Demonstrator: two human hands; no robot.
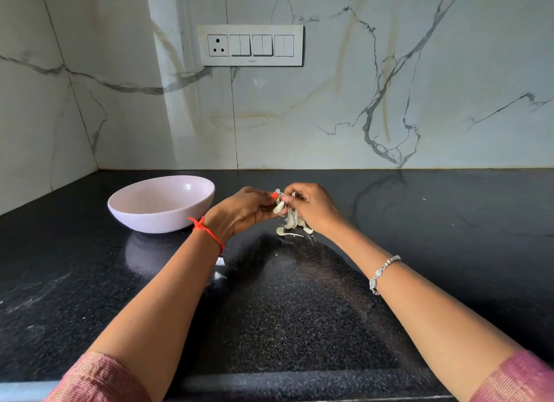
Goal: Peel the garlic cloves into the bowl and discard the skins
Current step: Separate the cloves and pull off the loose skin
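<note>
My left hand (244,208) and my right hand (311,205) meet above the black counter, both pinching one garlic clove (278,206) between the fingertips. Papery skin sticks out at the top of the clove. Directly under my hands lies a small heap of loose garlic skins (292,226) on the counter, partly hidden by my right hand. A pale pink bowl (144,215) stands to the left of my left hand, close to the wrist; its visible inside looks bare.
The black granite counter (299,305) runs to a marble wall behind and on the left. A white switch panel (251,45) sits on the back wall. Small white flecks lie on the counter at the right.
</note>
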